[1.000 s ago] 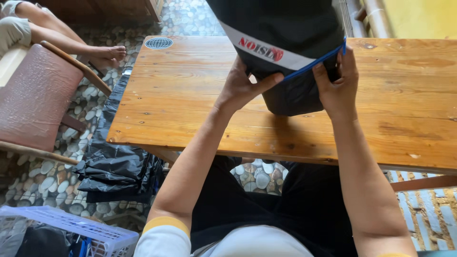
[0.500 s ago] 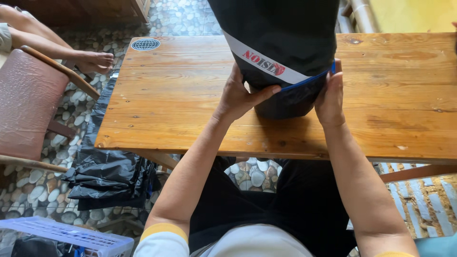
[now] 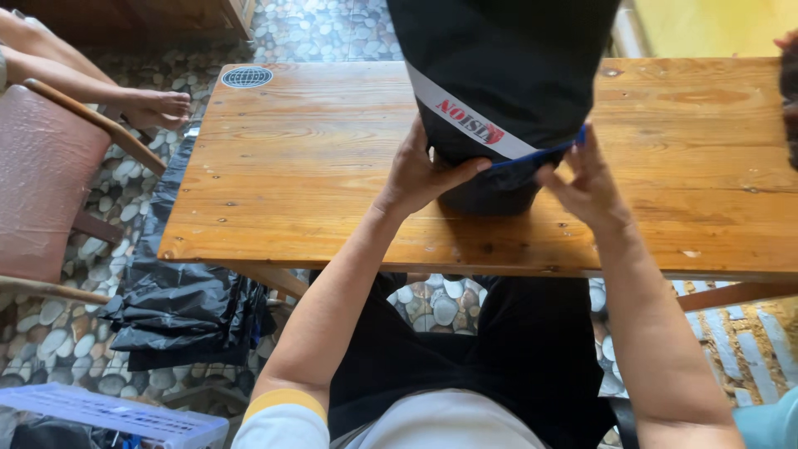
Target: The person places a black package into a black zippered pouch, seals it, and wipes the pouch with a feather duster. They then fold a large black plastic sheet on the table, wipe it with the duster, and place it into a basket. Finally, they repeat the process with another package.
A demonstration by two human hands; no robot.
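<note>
Both hands (image 3: 424, 175) gripping black bag (image 3: 499, 75), top cropped

Round blue sticker (image 3: 247, 76), table corner (image 3: 208, 91)

Wooden table (image 3: 316, 166), planks scuffed and marked, with a round blue-and-white sticker (image 3: 247, 76) near its far left corner. Pebble floor (image 3: 316, 29) all around, striped mat (image 3: 748, 333) at lower right. Left of the table: reddish padded chair (image 3: 41, 183) with curved wooden arm, another person's bare foot (image 3: 158, 106) resting beside it. Crumpled black plastic bag (image 3: 179, 308) on the floor under the table's left edge. Pale lattice basket (image 3: 108, 416) at bottom left.
</note>
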